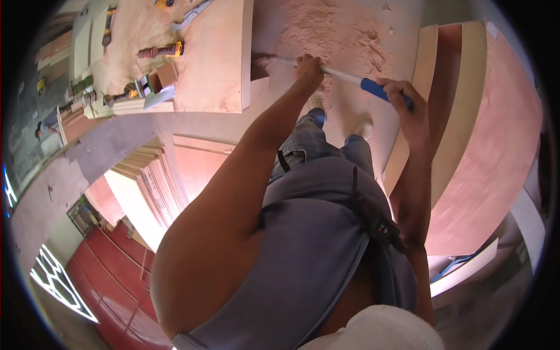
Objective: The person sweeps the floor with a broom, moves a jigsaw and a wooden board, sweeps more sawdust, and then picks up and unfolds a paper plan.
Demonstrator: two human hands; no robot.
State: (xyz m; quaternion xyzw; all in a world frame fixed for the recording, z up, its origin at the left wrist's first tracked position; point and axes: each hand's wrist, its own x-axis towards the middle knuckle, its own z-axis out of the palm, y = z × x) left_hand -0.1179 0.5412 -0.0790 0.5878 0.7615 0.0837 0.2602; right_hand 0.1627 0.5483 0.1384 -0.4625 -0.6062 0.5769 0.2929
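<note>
Left hand (309,68) closed round pole (343,75); right hand (399,97) closed round blue grip (372,88) at its end. Sawdust (318,35) on floor (341,116) near shoes (365,128).

The blue-handled pole (343,74) is blurred toward its far end.

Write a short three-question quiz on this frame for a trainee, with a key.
1. Which colour is the section of pole that the right hand grips? A) red B) blue C) yellow
2. True or false: the left hand lies flat on the worktable.
3. What is scattered loosely over the floor?

Key: 1. B, blue. 2. False; its fingers close around the pole's pale section, away from the worktable. 3. Tan, sawdust-like debris.
</note>
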